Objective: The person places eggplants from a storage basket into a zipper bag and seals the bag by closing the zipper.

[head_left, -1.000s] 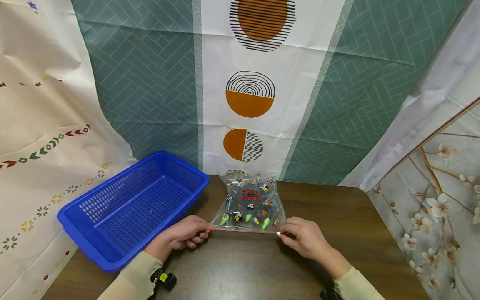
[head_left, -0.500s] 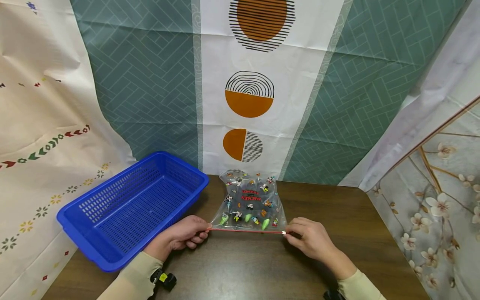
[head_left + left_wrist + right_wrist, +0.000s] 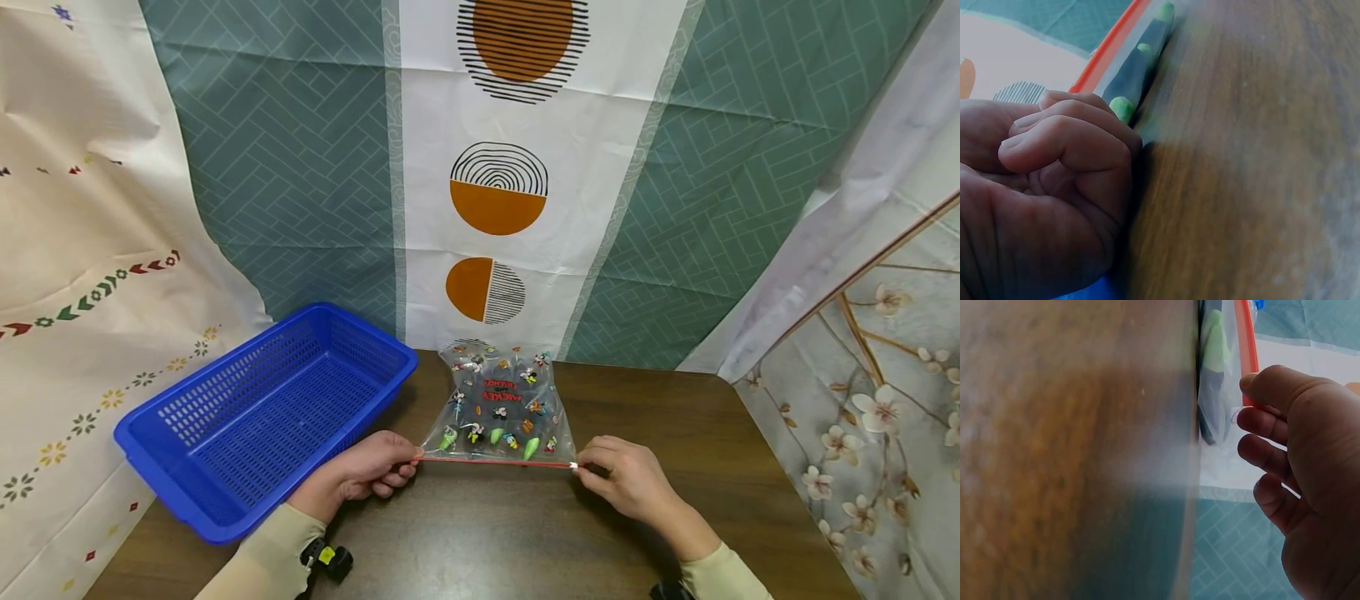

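A clear plastic zip bag (image 3: 501, 412) with printed cartoon figures and red lettering lies on the brown table, its red zip strip (image 3: 495, 462) facing me. Dark and green shapes show through it; their kind is unclear. At the strip's left end, my left hand (image 3: 378, 464) pinches the corner between thumb and forefinger, other fingers curled. My right hand (image 3: 622, 475) pinches the white slider (image 3: 573, 465) at the strip's right end. The right wrist view has the thumb and forefinger on the red strip (image 3: 1247, 350). In the left wrist view, the left hand (image 3: 1054, 181) hides its own pinch.
A blue perforated plastic basket (image 3: 270, 417) stands at the left, close beside my left forearm. Patterned cloths hang behind the table (image 3: 495, 542) and at both sides. A black strap with a small camera (image 3: 327, 557) sits on my left wrist.
My right hand has slid a little to the right along the red strip, and the white slider has moved with it to the bag's right end. My left hand has stayed in place.
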`<move>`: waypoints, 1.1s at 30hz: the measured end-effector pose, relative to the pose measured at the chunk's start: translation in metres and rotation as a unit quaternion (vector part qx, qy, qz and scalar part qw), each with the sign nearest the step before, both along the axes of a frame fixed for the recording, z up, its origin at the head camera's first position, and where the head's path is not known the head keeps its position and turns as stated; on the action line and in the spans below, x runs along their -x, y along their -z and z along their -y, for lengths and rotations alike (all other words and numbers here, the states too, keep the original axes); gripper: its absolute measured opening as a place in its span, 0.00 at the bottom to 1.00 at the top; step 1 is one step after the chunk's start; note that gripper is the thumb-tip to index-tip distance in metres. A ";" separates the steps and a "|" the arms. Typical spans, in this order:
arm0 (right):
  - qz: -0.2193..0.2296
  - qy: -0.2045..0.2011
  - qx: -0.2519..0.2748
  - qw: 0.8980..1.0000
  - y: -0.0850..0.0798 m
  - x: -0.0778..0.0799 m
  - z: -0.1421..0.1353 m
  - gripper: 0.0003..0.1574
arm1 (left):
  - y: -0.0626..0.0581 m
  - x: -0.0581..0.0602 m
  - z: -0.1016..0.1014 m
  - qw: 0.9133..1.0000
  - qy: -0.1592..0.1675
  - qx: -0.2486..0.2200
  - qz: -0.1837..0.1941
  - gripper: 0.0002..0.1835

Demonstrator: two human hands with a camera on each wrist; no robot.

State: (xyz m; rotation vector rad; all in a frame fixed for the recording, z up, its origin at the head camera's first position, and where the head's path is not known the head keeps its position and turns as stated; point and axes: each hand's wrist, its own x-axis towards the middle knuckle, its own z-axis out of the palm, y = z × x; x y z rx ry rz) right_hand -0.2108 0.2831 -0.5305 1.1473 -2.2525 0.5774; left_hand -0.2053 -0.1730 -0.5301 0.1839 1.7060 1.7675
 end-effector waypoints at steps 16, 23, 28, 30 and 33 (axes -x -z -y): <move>0.058 0.060 -0.075 0.994 -0.005 -0.009 0.003 0.16 | -0.012 -0.009 -0.014 0.985 -0.038 0.135 -0.097 0.21; 0.087 0.068 -0.091 0.990 -0.010 -0.012 0.007 0.14 | -0.005 -0.008 -0.023 0.900 -0.085 0.312 -0.293 0.20; 0.118 0.076 -0.120 0.983 -0.014 -0.010 0.009 0.13 | -0.030 -0.021 -0.038 0.832 -0.096 0.439 -0.326 0.15; 0.132 0.075 -0.131 0.980 -0.016 -0.009 0.011 0.13 | -0.035 -0.025 -0.041 0.820 -0.103 0.457 -0.329 0.14; 0.158 0.071 -0.143 0.975 -0.021 -0.006 0.014 0.14 | -0.042 -0.029 -0.043 0.806 -0.117 0.472 -0.337 0.15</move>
